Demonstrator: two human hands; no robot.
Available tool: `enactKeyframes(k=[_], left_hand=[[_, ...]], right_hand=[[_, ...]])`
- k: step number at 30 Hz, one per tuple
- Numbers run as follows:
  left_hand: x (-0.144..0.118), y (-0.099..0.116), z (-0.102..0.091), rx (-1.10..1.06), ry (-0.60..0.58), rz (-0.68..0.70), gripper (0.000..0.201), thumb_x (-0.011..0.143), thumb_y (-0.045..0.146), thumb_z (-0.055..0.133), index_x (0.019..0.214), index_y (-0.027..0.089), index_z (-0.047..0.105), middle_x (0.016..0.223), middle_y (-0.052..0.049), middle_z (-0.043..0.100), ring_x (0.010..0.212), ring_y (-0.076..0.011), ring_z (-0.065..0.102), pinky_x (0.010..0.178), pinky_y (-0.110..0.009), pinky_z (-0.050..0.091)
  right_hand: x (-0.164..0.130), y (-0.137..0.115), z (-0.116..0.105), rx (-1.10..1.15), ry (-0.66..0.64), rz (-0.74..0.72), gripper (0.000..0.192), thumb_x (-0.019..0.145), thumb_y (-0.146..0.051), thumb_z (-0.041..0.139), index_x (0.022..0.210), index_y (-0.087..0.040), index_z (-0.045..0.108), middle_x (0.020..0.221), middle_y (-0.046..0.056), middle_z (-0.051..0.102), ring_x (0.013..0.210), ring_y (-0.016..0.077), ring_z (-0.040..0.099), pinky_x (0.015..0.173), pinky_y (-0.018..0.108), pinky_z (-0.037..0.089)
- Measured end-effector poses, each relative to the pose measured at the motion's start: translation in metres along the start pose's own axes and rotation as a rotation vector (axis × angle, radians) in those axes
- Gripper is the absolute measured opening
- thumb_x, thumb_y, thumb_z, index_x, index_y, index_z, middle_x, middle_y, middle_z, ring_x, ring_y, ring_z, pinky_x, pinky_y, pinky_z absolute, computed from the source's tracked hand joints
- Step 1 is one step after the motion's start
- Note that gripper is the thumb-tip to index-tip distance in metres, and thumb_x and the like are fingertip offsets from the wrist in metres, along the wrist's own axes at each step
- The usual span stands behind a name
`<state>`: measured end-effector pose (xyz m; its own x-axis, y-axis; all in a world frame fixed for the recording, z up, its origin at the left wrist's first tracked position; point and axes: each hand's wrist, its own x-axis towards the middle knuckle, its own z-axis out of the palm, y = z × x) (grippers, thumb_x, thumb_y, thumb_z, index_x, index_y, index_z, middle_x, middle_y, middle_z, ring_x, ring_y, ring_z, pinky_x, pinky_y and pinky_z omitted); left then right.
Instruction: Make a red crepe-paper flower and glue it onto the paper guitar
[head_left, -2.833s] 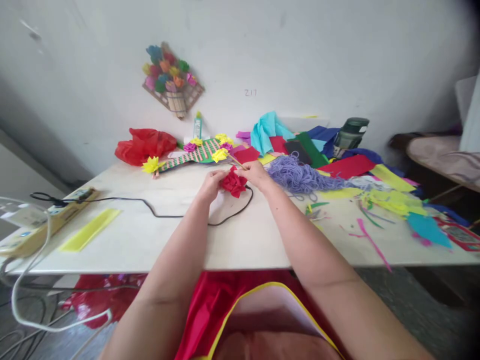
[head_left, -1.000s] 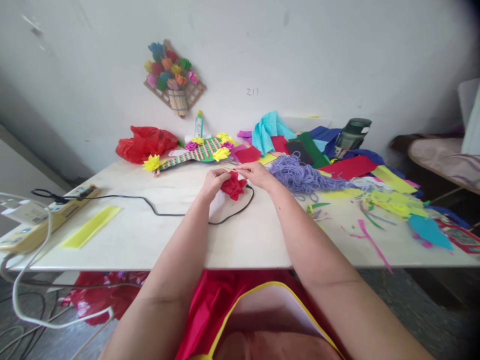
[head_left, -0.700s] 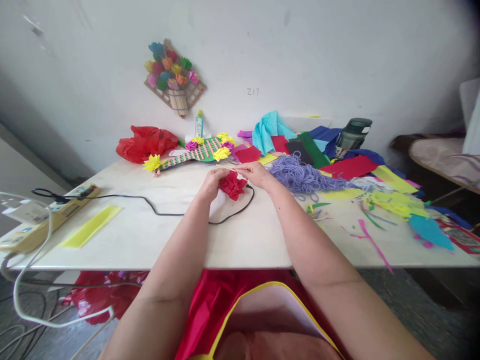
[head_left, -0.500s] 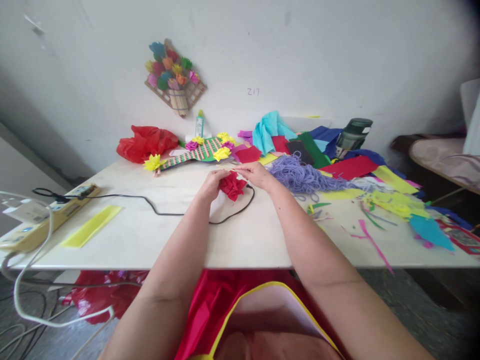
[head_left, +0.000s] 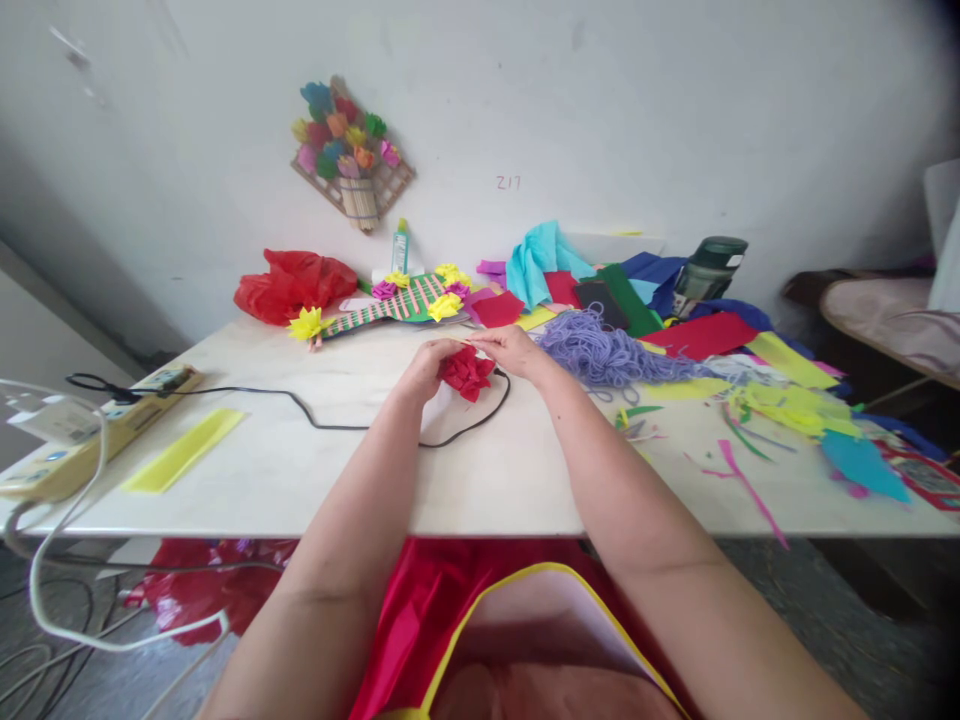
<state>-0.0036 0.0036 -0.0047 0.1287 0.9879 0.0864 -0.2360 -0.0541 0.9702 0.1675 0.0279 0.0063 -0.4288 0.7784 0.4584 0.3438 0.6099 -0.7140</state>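
Note:
Over the middle of the white table, a red crepe-paper flower (head_left: 466,374) is held in my left hand (head_left: 431,366), its fingers closed round the far side of it. My right hand (head_left: 514,352) is pinched at the flower's upper right edge; what lies between its fingertips is too small to make out. Beneath the hands runs a black cable (head_left: 480,425), whose end disappears near the flower. Just beyond my hands lies a green paper craft piece with pink strips (head_left: 390,308), trimmed with yellow and magenta paper flowers.
A heap of purple yarn (head_left: 600,350) lies right of my hands, amid coloured paper and scraps. A dark green bottle (head_left: 709,270) stands behind it. At left are a power strip (head_left: 142,415), a yellow paper strip (head_left: 184,450) and a red plastic bag (head_left: 292,285). A glue bottle (head_left: 400,248) stands by the wall.
Almost nothing differs. The view has shifted very slightly, and both hands stay at the red flower with only tiny finger movement.

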Motion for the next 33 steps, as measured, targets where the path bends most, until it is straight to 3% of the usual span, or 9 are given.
enactKeyframes(k=[7, 19, 33], left_hand=[[0.001, 0.0, 0.0, -0.069, 0.031, -0.065, 0.019, 0.058, 0.027, 0.065, 0.067, 0.011, 0.067, 0.063, -0.007, 0.068, 0.055, -0.0166, 0.062, 0.054, -0.026, 0.046], [0.0, 0.001, 0.001, -0.128, 0.055, -0.102, 0.016, 0.06, 0.024, 0.068, 0.068, 0.011, 0.067, 0.065, -0.007, 0.068, 0.058, -0.0164, 0.062, 0.06, -0.027, 0.049], [-0.001, -0.001, -0.002, -0.097, 0.028, -0.037, 0.011, 0.059, 0.021, 0.069, 0.062, 0.01, 0.066, 0.06, -0.006, 0.066, 0.054, -0.015, 0.058, 0.055, -0.026, 0.043]], right_hand=[[-0.001, 0.0, 0.001, -0.041, 0.0, -0.022, 0.023, 0.086, -0.023, 0.062, 0.101, -0.026, 0.079, 0.106, 0.004, 0.077, 0.101, 0.0224, 0.071, 0.094, 0.036, 0.052], [-0.004, -0.016, -0.004, -0.448, -0.025, -0.028, 0.028, 0.088, -0.022, 0.063, 0.11, -0.031, 0.077, 0.114, 0.006, 0.075, 0.107, 0.0276, 0.069, 0.091, 0.036, 0.049], [-0.007, -0.02, -0.005, -0.552, -0.025, -0.043, 0.03, 0.091, -0.023, 0.058, 0.115, -0.032, 0.073, 0.11, 0.002, 0.076, 0.102, 0.0199, 0.069, 0.081, 0.027, 0.05]])
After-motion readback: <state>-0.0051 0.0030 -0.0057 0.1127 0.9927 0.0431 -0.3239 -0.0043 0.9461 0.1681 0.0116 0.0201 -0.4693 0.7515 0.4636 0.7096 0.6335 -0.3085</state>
